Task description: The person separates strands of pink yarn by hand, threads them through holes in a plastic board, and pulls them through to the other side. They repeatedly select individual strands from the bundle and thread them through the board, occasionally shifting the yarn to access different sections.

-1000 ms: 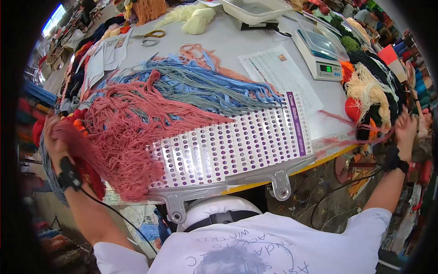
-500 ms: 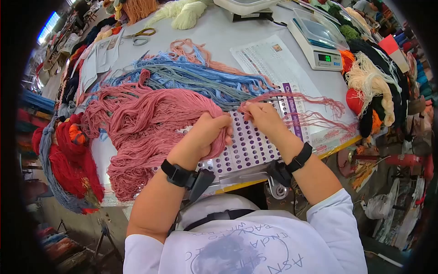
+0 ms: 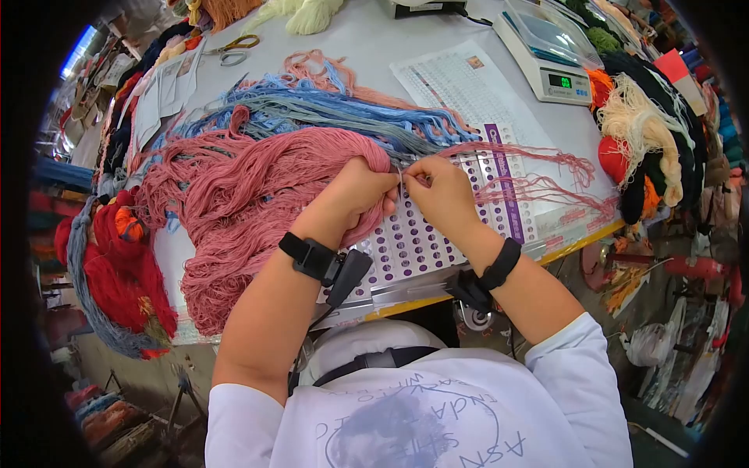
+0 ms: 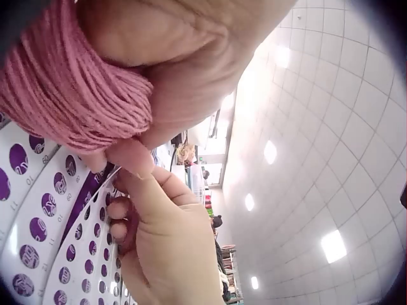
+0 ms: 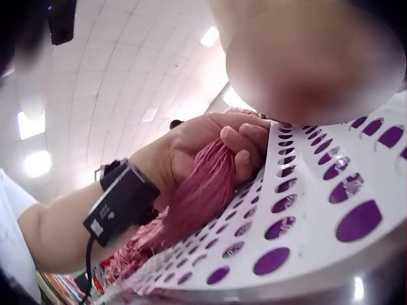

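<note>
A thick pink yarn skein point(image 3: 273, 179) spreads over the left of a white card point(image 3: 417, 249) with rows of purple-backed holes. My left hand point(image 3: 359, 187) grips the skein's looped right end, fingers curled round it, as the left wrist view of the yarn loop point(image 4: 70, 89) also shows. Close beside it, my right hand point(image 3: 446, 191) has thumb and forefinger together on the thin white edge of a perforated strip point(image 4: 109, 181). Loose pink strands point(image 3: 546, 160) trail out to the right beyond that hand. Blue and grey-green yarn point(image 3: 335, 113) lies behind the skein.
A printed sheet point(image 3: 460, 82) and a digital scale point(image 3: 546, 62) sit at the back right. Scissors point(image 3: 234, 51) lie at the back left. Red yarn point(image 3: 125, 265) hangs over the left edge; cream yarn point(image 3: 636, 148) lies at the right. A metal clip point(image 3: 474, 312) borders the card's front.
Both hands have come inward from far left and far right to meet over the card. The pink skein has been drawn rightward across it. Lately the hands have moved closer together.
</note>
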Action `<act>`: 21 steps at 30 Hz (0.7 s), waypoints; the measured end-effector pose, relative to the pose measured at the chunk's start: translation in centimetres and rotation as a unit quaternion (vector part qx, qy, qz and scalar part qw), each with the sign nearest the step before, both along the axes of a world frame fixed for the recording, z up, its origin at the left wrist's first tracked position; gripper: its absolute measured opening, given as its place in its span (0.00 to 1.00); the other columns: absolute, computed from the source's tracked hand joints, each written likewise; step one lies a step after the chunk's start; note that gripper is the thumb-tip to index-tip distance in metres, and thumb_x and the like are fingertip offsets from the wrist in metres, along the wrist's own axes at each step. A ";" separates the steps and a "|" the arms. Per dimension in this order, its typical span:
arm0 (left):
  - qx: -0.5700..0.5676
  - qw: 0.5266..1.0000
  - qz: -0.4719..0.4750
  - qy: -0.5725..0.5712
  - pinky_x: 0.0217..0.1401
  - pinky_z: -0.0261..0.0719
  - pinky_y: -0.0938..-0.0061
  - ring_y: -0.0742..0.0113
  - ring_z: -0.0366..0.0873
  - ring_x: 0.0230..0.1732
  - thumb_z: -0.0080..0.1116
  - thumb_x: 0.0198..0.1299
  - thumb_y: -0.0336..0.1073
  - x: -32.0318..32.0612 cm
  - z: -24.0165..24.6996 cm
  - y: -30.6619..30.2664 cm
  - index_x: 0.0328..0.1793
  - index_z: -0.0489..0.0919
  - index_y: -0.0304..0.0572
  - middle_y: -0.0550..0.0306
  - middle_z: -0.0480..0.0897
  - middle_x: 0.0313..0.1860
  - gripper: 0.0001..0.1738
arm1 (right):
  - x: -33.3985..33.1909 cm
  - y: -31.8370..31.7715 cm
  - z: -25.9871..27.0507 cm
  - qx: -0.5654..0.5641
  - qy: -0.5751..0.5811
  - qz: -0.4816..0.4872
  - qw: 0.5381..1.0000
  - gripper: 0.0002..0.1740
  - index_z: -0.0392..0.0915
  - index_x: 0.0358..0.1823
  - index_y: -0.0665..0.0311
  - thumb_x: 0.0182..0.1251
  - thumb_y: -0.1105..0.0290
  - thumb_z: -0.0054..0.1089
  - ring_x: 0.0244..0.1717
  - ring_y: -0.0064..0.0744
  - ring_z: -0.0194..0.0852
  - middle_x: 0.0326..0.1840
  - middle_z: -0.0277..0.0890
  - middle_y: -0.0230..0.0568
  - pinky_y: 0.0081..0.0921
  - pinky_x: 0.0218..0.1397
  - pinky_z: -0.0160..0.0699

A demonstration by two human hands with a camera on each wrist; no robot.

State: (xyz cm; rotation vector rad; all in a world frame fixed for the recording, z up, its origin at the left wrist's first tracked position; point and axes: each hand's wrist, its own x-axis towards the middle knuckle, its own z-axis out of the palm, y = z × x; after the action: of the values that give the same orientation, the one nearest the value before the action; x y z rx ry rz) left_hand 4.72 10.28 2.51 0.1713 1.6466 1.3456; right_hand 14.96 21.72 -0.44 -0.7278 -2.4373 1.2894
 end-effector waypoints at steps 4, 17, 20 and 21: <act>-0.006 0.999 -0.016 0.028 0.16 0.69 0.78 0.70 0.73 0.15 0.55 0.55 0.27 -0.2 -0.4 0.2 0.27 0.76 0.30 0.56 0.76 0.18 0.07 | 1.2 0.3 -0.7 -0.004 0.073 0.063 0.995 0.06 0.82 0.31 0.66 0.54 0.71 0.60 0.35 0.33 0.78 0.35 0.79 0.39 0.25 0.38 0.74; 0.228 0.945 0.231 0.040 0.35 0.76 0.75 0.69 0.75 0.29 0.49 0.59 0.31 -7.5 0.7 -7.7 0.38 0.76 0.35 0.56 0.78 0.28 0.08 | 1.4 2.0 1.8 0.190 -0.034 0.122 0.973 0.07 0.81 0.34 0.66 0.53 0.73 0.60 0.37 0.43 0.75 0.37 0.73 0.40 0.35 0.41 0.75; 0.326 0.918 0.215 -0.071 0.41 0.78 0.73 0.66 0.77 0.32 0.49 0.60 0.31 -6.0 1.6 -7.6 0.39 0.76 0.36 0.55 0.78 0.28 0.07 | 0.7 2.5 1.2 0.259 0.031 0.150 0.954 0.05 0.79 0.28 0.65 0.54 0.71 0.60 0.37 0.44 0.75 0.37 0.73 0.40 0.37 0.40 0.74; 0.357 0.904 0.200 -0.126 0.43 0.78 0.73 0.65 0.78 0.33 0.50 0.61 0.31 -5.0 1.8 -6.8 0.40 0.75 0.36 0.54 0.79 0.29 0.06 | 0.5 2.7 1.2 0.316 0.079 0.165 0.931 0.04 0.78 0.26 0.64 0.54 0.71 0.60 0.37 0.44 0.75 0.37 0.72 0.40 0.37 0.39 0.73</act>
State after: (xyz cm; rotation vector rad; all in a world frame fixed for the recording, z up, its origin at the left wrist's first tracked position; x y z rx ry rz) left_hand -0.26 3.46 4.30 0.0809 0.9337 2.1539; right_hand 15.48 24.38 0.75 -0.0404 -2.6713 0.5379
